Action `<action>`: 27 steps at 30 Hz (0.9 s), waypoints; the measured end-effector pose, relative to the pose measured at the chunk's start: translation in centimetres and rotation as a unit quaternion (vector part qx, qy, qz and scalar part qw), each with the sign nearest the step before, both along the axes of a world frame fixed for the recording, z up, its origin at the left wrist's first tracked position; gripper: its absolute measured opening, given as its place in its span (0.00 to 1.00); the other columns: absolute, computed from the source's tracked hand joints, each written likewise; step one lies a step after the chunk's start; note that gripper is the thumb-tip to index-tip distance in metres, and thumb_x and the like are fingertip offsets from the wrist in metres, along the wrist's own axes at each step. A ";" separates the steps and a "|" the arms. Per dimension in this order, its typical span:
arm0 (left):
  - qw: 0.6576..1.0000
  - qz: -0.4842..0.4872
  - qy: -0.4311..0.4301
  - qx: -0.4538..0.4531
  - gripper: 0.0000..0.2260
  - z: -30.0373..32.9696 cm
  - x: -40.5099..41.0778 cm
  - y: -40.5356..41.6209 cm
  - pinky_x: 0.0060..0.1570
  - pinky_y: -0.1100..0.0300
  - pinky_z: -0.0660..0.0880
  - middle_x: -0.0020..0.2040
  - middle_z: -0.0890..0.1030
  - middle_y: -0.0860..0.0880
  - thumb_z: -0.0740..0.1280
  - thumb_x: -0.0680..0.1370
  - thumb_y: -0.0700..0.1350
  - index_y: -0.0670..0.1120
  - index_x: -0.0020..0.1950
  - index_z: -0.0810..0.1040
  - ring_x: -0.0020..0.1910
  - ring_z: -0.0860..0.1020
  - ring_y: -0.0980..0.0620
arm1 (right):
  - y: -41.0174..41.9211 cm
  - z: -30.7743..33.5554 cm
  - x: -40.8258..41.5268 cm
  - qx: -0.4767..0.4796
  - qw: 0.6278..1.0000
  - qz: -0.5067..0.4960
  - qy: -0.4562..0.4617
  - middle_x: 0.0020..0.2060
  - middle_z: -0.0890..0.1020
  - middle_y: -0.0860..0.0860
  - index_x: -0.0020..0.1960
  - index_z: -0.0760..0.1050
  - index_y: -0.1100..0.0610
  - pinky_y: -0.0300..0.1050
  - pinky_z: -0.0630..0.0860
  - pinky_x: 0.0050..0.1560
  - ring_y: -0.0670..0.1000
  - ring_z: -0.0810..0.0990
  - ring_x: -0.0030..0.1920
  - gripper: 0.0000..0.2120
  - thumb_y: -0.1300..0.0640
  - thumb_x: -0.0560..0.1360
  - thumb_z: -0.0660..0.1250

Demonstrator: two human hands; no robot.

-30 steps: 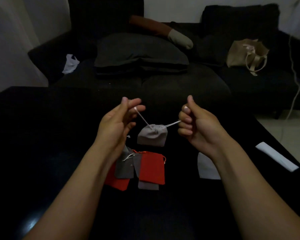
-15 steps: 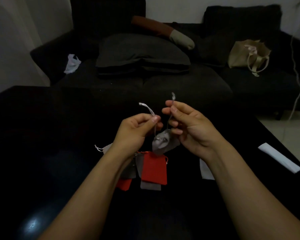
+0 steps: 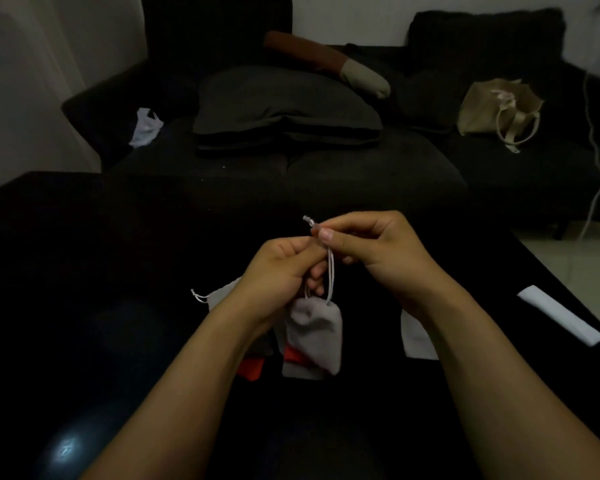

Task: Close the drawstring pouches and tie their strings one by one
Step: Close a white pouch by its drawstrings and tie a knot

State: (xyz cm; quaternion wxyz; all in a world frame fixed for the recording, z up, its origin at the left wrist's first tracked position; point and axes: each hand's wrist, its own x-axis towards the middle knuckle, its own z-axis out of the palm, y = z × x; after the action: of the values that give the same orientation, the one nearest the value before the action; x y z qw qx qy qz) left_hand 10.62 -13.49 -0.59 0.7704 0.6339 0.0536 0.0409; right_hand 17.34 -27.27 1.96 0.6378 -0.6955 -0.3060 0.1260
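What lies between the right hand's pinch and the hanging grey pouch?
In the head view, only the white drawstring spans from right hand to grey pouch.

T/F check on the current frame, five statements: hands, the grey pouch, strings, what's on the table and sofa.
1. The grey pouch hangs by its strings from the hands. True.
2. The right hand rests flat on the table. False: it is raised and pinches a string end.
3. The left hand has its fingers curled at the strings. True.
4. The held pouch is red. False: it is grey; red pouches lie on the table beneath.
5. A beige bag sits on the sofa. True.
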 end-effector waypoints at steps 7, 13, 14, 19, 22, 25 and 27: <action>0.998 -0.008 0.053 0.016 0.14 0.0 0.1 -0.4 0.27 0.65 0.69 0.28 0.73 0.48 0.63 0.81 0.48 0.38 0.46 0.80 0.26 0.70 0.55 | 0.1 -0.7 0.2 -0.019 0.995 -0.031 0.091 0.39 0.85 0.57 0.52 0.84 0.62 0.35 0.78 0.39 0.49 0.83 0.38 0.07 0.63 0.76 0.69; 0.998 0.065 0.026 0.003 0.12 -0.2 0.4 -0.4 0.24 0.68 0.71 0.28 0.77 0.48 0.63 0.82 0.43 0.38 0.45 0.81 0.24 0.73 0.56 | -0.2 -0.1 0.6 -0.032 0.993 -0.063 0.097 0.36 0.83 0.53 0.58 0.81 0.57 0.34 0.72 0.33 0.46 0.77 0.34 0.11 0.64 0.79 0.63; 0.997 0.076 0.033 -0.006 0.12 -0.2 0.4 -0.2 0.26 0.67 0.72 0.30 0.78 0.47 0.63 0.82 0.43 0.39 0.45 0.82 0.26 0.75 0.56 | -0.3 0.0 0.7 -0.036 0.992 -0.078 0.095 0.35 0.83 0.53 0.59 0.80 0.56 0.35 0.73 0.33 0.46 0.77 0.34 0.12 0.65 0.79 0.64; 0.993 0.106 0.028 -0.048 0.07 -0.4 0.5 0.5 0.30 0.69 0.74 0.35 0.83 0.49 0.65 0.80 0.40 0.41 0.51 0.83 0.30 0.77 0.59 | -0.3 0.3 -0.1 -0.095 0.985 -0.006 0.145 0.39 0.85 0.58 0.63 0.76 0.54 0.37 0.75 0.32 0.49 0.81 0.34 0.17 0.64 0.76 0.68; 0.997 0.067 0.016 -0.033 0.06 -0.2 0.2 0.8 0.32 0.68 0.72 0.38 0.85 0.50 0.66 0.79 0.37 0.42 0.52 0.81 0.30 0.77 0.60 | -0.3 -0.4 -0.3 -0.143 0.975 0.073 0.151 0.38 0.85 0.58 0.57 0.80 0.59 0.35 0.74 0.30 0.48 0.81 0.32 0.09 0.62 0.77 0.68; 1.000 0.026 0.014 -0.008 0.07 0.3 -0.3 1.4 0.32 0.69 0.73 0.37 0.85 0.49 0.67 0.78 0.35 0.43 0.52 0.81 0.30 0.78 0.59 | -0.5 -0.8 0.1 -0.150 0.974 0.068 0.156 0.35 0.85 0.56 0.49 0.82 0.61 0.34 0.73 0.27 0.46 0.79 0.29 0.05 0.60 0.76 0.70; 1.000 0.005 0.014 0.015 0.08 0.6 -0.6 1.8 0.33 0.68 0.75 0.41 0.86 0.44 0.68 0.77 0.35 0.43 0.54 0.80 0.33 0.81 0.57 | -0.7 -0.9 0.3 -0.152 0.973 0.068 0.162 0.33 0.83 0.55 0.48 0.82 0.60 0.34 0.72 0.26 0.45 0.78 0.28 0.04 0.60 0.75 0.70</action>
State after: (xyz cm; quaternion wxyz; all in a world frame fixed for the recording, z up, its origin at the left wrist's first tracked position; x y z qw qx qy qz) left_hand 10.04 -11.66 0.06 0.7598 0.6457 0.0664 0.0368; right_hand 17.62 -27.94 1.08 0.5553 -0.7323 -0.2226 0.3253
